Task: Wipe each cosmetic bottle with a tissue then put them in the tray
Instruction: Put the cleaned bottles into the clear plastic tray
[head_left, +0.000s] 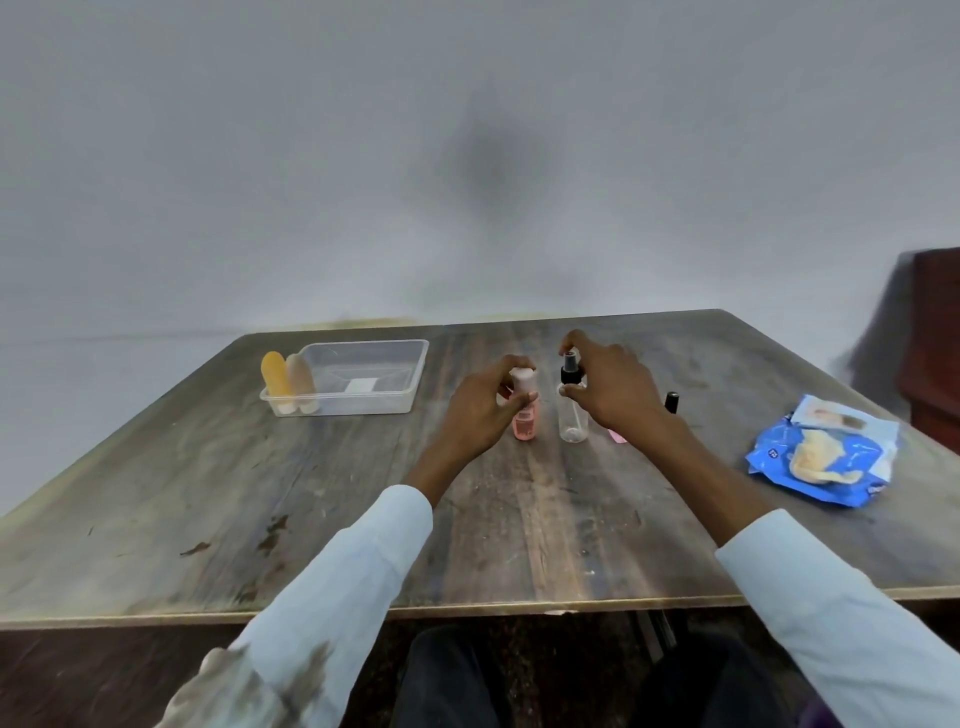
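A small pink bottle (524, 427) with a white cap stands mid-table. My left hand (480, 413) curls round its cap and neck, thumb on the front. Just to its right stands a clear spray bottle (573, 422) with a black nozzle. My right hand (610, 395) holds it near the top, fingers arched over the nozzle and thumb at its shoulder. A black-capped bottle (671, 402) is mostly hidden behind my right wrist. The clear plastic tray (363, 406) sits at the back left, holding a yellow bottle (275, 382) and a beige bottle (301, 382) at its left end.
A blue packet of wipes (826, 460) lies at the right side of the wooden table (311, 493). A dark wooden piece of furniture (935, 332) stands beyond the table's right corner. A grey wall rises behind the table.
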